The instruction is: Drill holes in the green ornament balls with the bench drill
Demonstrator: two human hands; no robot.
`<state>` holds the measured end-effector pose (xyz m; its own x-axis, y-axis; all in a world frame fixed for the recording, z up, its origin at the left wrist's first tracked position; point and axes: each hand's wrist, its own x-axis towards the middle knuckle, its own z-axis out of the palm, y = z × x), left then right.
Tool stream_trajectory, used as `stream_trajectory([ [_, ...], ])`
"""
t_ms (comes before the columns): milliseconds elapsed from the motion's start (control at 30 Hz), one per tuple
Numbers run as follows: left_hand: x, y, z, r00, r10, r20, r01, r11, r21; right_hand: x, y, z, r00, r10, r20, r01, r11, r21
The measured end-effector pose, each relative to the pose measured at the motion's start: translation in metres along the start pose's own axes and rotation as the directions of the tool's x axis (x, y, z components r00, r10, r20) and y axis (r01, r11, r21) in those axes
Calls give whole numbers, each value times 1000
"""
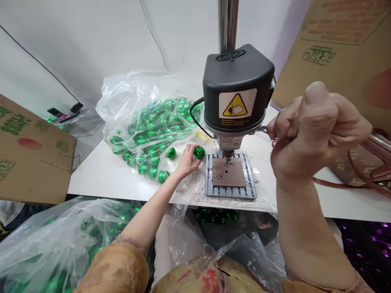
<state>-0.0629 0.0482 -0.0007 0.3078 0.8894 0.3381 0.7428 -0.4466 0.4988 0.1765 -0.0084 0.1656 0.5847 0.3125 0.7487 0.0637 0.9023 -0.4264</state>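
My left hand [186, 162] pinches a shiny green ball [199, 153] between thumb and fingers, just left of the drill press base. My right hand [317, 130] is closed in a fist around the drill press handle [262, 127], of which a metal rod shows beside the black motor head. The bench drill press [238, 85] carries a yellow warning label. Under its chuck [228, 153], a brown square plate [235, 179] with a small hole lies on the slotted grey base [210, 191], strewn with dark shavings. A second green ball [171, 153] rests left of my left hand.
A clear plastic bag [122, 93] full of green balls lies on the white table [91, 175]. Cardboard boxes [36, 154] stand at both sides. Another bag [55, 240] of green balls sits below at left. Purple shiny items [366, 244] show at lower right.
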Motion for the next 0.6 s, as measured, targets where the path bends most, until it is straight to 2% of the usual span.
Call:
stream_trajectory([
  [67,3,4,5,997,12,75,-9,999,-40,0,0,-1,1000,1,1,-1,1000,0],
  [100,4,5,6,997,-16,79,21,998,-65,0,0,-1,1000,1,3,-1,1000,-8],
  [200,7,13,7,979,-202,-43,186,952,-243,0,0,-1,1000,6,9,-5,1000,-29],
  [267,6,24,6,951,-303,-60,240,847,-474,-1,-1,-1,1000,8,18,-7,1000,-29],
  [367,1,44,6,956,-284,71,246,647,-722,-1,-1,-1,1000,10,22,-10,1000,-10],
  [433,-3,56,9,952,-275,136,274,561,-781,-1,0,-1,1000,3,9,-3,1000,-3],
  [500,-7,62,15,933,-330,146,304,500,-811,-1,0,-1,1000,-3,3,3,1000,-12],
  [600,-11,64,26,930,-346,125,289,476,-831,-2,0,-2,1000,19,12,-19,1000,-22],
])
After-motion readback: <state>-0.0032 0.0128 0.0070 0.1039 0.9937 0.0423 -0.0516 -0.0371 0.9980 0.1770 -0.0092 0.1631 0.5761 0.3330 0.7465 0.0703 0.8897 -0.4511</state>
